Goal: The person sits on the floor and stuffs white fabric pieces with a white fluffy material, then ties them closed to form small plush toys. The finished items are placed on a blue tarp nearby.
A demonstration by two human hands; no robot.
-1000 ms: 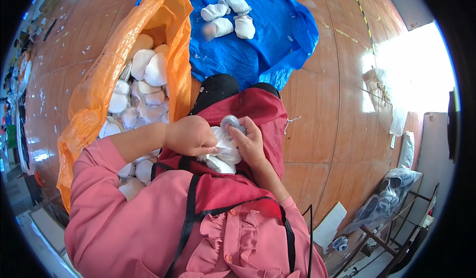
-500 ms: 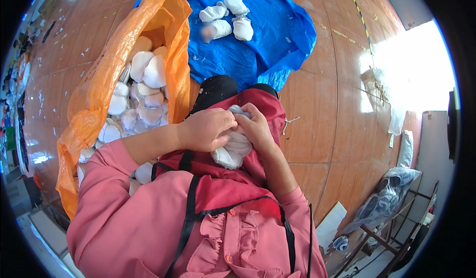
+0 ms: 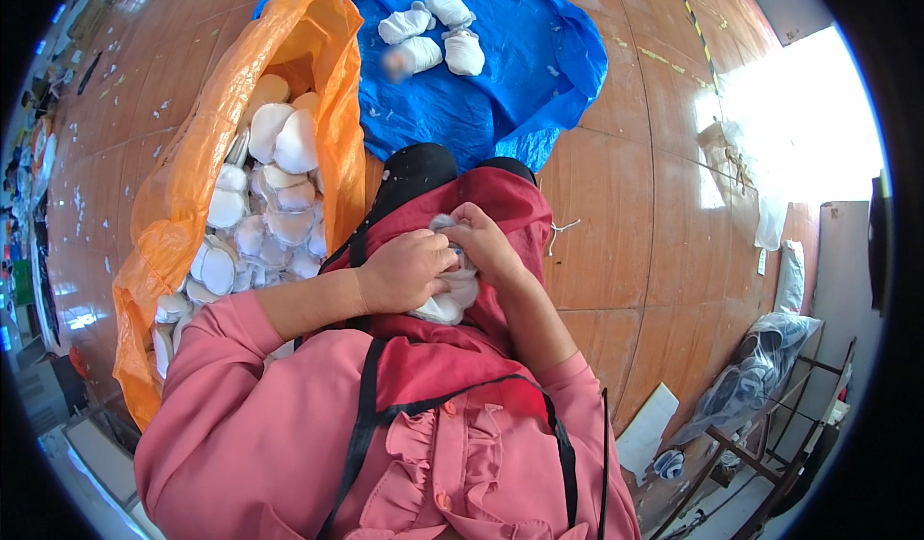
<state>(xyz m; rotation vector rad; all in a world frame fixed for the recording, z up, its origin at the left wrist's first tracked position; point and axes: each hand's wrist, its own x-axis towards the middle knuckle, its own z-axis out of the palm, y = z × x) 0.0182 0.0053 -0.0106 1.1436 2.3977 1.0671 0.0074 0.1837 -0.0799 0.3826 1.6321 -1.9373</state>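
Note:
Over my lap, both hands work on a bundle of white, soft-looking cloth (image 3: 445,307). My left hand (image 3: 408,272) lies across its left side, fingers curled onto the fabric. At the bundle's upper end my right hand (image 3: 481,242) pinches a greyish-white part, thumb and fingers pressed together. The hands partly hide the middle of the bundle. Beside my left arm stands an open orange woven sack (image 3: 154,280) holding many rounded white and beige pads (image 3: 295,141). Ahead, several white wrapped bundles (image 3: 464,51) lie grouped on a blue plastic sheet (image 3: 539,88).
Brown floor tiles (image 3: 606,251) extend to the right, where a short white string (image 3: 566,225) lies by my knee. Further right are a clear plastic bag of dark items (image 3: 751,362), a white board (image 3: 647,429) and a metal frame (image 3: 760,468).
My left hand has shifted slightly down and right over the bundle, covering more of it. The right hand has moved a little left, still pinching the upper end.

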